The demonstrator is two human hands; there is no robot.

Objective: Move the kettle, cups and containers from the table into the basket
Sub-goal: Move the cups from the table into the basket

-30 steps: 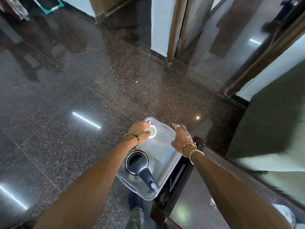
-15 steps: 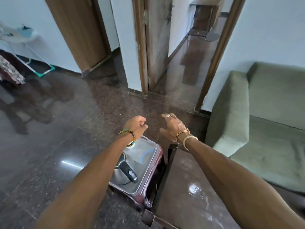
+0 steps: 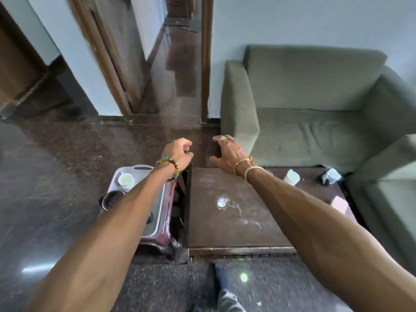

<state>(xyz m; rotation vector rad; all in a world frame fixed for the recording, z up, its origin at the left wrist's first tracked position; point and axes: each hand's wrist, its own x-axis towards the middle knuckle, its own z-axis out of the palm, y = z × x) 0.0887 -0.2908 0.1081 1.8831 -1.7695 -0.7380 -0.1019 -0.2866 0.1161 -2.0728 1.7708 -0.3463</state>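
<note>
A pale plastic basket (image 3: 139, 168) sits on the floor left of the dark wooden table (image 3: 236, 230). Inside it lie a small white cup (image 3: 126, 179) at the far end and the steel kettle (image 3: 112, 199), mostly hidden under my left forearm. My left hand (image 3: 177, 154) hovers above the gap between basket and table, fingers loosely curled, holding nothing. My right hand (image 3: 227, 152) is over the table's far edge with fingers spread. On the table's far right stand a white cup (image 3: 291, 176) and a tipped dark and white container (image 3: 329, 176). A pink container (image 3: 342, 204) lies at the right edge.
A green sofa (image 3: 304, 109) wraps around the table's far and right sides. An open doorway (image 3: 180, 64) with wooden frames is ahead. Dark polished stone floor (image 3: 56, 176) spreads to the left. A wet patch (image 3: 222, 202) marks the tabletop.
My left hand let go of the small white cup in the basket. Both hands lifted away from the basket and swung right toward the table as my view turned.
</note>
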